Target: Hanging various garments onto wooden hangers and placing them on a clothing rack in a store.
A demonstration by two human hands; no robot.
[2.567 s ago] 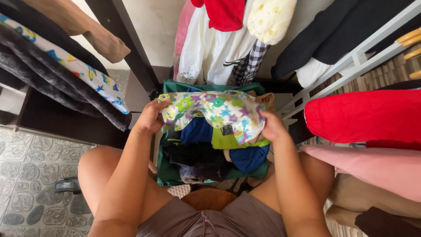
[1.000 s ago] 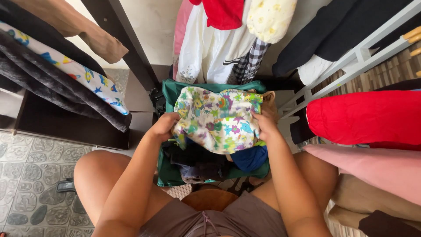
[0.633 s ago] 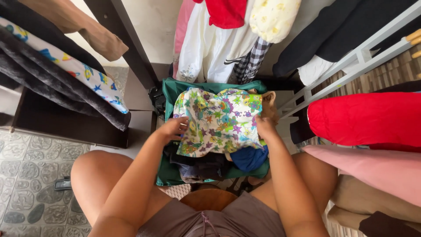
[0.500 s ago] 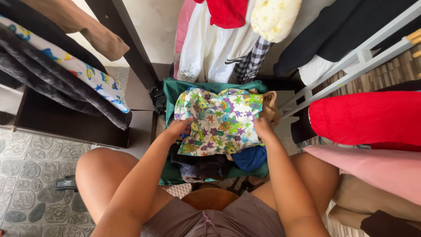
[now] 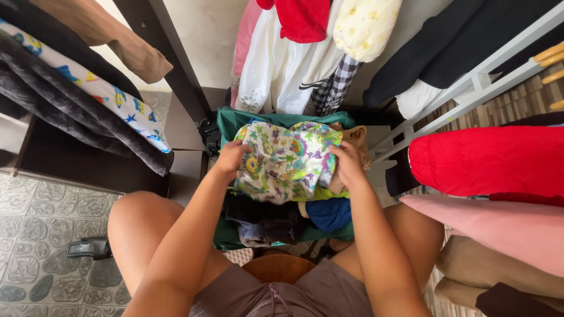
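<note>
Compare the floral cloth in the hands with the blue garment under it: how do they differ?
The floral cloth is pale with a busy multicoloured print; the blue garment is plain dark blue. The floral cloth is gripped at both side edges, by the left hand and the right hand, while the blue garment lies untouched. The floral cloth sits on top, largely in view; the blue garment is mostly covered. Both sit over the green bag of clothes.

A pale wall stands beyond the fingers, gray patterned floor tiles lie far left, a white rack at right.
</note>
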